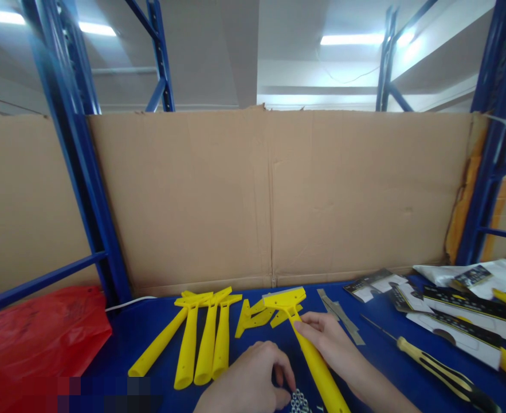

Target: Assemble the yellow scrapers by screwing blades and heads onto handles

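My right hand (328, 341) is closed around the upper handle of a yellow scraper (315, 364). The scraper's wide head points away from me, with a metal blade edge along its far side. Low in the view, my left hand (253, 376) has its fingers curled, thumb and forefinger close together at a small pile of metal nuts (299, 402). Whatever lies between those fingertips is too small to make out. Loose yellow head pieces (257, 318) lie just behind the scraper head. Several yellow scraper handles (188, 350) lie side by side to the left.
Thin metal blade strips (342, 318) lie right of the scraper. Farther right are a screwdriver (433, 367) and black-and-white packaging cards (454, 338). A red plastic bag (42, 338) sits at the left. A cardboard panel (201, 201) stands behind the blue table, between blue rack posts (89, 189).
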The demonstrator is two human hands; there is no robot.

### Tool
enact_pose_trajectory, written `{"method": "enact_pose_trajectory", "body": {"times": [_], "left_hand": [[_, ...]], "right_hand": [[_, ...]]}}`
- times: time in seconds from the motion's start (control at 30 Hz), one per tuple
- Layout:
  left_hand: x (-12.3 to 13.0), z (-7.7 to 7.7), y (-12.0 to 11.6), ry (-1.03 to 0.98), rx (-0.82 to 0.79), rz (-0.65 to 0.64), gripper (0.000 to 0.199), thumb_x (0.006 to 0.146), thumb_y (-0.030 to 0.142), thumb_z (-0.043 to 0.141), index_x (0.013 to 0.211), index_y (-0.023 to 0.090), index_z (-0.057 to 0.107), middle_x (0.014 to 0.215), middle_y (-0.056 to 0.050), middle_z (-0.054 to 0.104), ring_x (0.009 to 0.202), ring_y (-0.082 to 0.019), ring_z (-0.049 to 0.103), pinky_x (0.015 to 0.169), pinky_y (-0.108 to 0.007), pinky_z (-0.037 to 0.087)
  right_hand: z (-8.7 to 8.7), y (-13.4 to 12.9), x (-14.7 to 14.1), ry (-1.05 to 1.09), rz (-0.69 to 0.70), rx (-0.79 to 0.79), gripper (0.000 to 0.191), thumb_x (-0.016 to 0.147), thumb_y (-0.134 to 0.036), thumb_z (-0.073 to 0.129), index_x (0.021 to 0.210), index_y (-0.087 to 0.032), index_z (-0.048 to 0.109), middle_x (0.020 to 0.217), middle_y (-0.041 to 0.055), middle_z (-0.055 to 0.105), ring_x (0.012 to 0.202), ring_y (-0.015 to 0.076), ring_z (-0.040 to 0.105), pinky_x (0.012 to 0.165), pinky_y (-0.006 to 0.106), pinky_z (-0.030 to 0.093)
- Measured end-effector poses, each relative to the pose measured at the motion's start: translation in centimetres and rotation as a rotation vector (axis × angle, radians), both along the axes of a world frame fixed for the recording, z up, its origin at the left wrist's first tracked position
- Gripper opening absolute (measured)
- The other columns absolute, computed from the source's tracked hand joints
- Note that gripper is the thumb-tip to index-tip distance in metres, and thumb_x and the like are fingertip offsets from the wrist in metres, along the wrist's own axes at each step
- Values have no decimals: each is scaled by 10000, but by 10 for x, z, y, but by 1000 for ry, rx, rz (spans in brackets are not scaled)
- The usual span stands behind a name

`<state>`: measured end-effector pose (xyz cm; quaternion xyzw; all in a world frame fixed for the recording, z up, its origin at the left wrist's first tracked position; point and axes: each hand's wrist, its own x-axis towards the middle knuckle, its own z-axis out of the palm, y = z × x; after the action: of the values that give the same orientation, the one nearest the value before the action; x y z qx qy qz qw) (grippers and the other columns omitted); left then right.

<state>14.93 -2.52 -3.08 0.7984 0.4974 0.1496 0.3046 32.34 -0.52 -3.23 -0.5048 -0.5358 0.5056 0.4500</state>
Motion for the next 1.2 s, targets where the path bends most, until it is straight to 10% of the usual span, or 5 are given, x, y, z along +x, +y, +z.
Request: {"method": "enact_pose_trajectory", "body": {"times": [0.53, 0.83, 1.2], "left_hand": [[4, -10, 2, -163, -120, 68, 85, 625, 294, 700, 664, 223, 676, 636, 24, 585, 571, -136, 506, 518, -226, 347], [4, -1, 26, -526, 249, 370, 166, 739, 318, 584, 639, 194, 630, 630, -12, 597, 605, -161, 523, 598, -268, 400], [-2, -3, 31, -435, 610, 510, 193, 795, 342, 547, 721, 217, 674, 864, -53, 600, 900, -246, 569, 819, -395, 461]], "right_hand": [[-4, 3, 1, -18, 15, 7, 291, 623, -425, 749, 583, -165, 624, 510, -47, 488, 492, 91, 389, 466, 229, 229], [-8, 5, 0, -14, 37, 18, 209, 686, -365, 670, 639, -163, 641, 543, -31, 538, 508, 103, 450, 492, 226, 283], [-2, -3, -5, -97, 116, 124, 181, 700, -328, 652, 644, -156, 649, 521, -46, 472, 499, 99, 384, 494, 229, 266]]}}
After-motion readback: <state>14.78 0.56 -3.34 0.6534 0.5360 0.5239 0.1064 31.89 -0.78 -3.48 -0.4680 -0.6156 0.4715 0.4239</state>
